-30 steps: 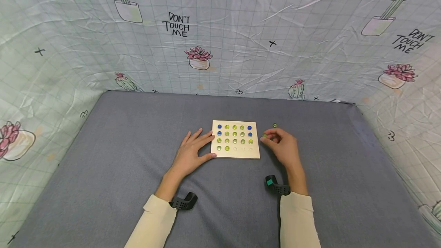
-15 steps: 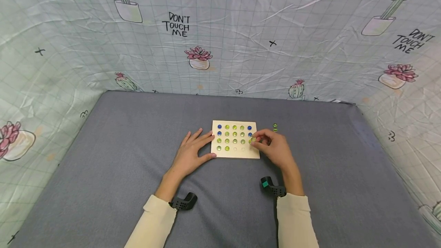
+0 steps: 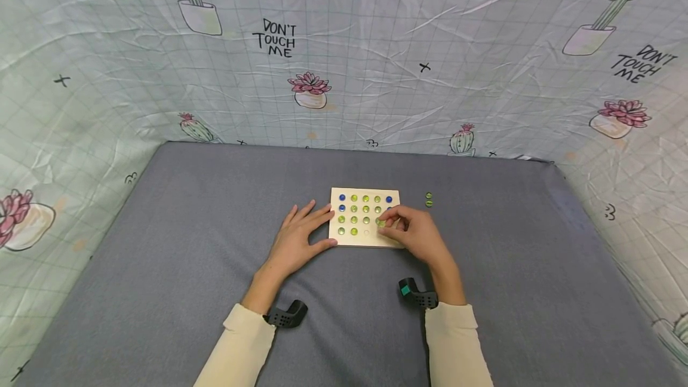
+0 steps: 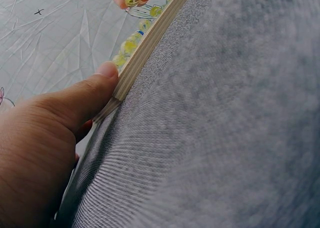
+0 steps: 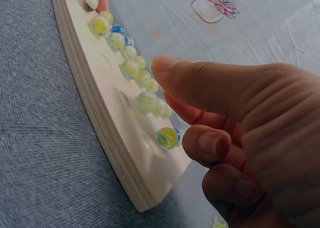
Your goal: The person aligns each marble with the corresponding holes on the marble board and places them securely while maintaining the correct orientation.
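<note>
A pale wooden board with rows of round hollows lies on the cloth. Yellow-green marbles sit in most hollows, with blue marbles toward the far corners. My left hand rests at the board's left edge, fingers and thumb spread and touching it. Over the near right part of the board, my right hand pinches a yellow-green marble between thumb and finger. In the right wrist view the thumb hides that marble; bare hollows show along the near edge.
Two loose yellow-green marbles lie on the grey cloth right of the board. A patterned fabric backdrop rises behind the table and along both sides. Each wrist wears a black band with a camera.
My right hand has moved left from beside the board to above its near right part, carrying the pinched marble. My left hand and the board have stayed put.
</note>
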{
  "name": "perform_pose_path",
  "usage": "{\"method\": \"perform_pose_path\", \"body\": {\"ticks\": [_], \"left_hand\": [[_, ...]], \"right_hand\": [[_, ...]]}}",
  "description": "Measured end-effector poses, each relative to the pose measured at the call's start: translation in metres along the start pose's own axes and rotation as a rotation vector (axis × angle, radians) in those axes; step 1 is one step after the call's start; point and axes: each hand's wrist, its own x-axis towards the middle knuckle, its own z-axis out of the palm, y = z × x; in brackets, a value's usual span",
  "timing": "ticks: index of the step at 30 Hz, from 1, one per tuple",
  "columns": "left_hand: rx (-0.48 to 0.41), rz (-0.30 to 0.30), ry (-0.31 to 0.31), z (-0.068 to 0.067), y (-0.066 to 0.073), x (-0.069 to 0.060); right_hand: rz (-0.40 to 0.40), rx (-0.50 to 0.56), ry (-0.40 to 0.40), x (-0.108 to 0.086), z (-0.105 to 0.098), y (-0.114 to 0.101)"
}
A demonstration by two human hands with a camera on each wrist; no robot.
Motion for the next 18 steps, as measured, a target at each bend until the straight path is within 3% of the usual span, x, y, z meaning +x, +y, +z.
{"method": "perform_pose_path", "body": {"ticks": [18], "left_hand": [[0.002,-0.002,-0.002,-0.001,0.001,0.0]], "right_hand": [[-0.041,-0.058,-0.053,0.003,0.015,-0.009]]}}
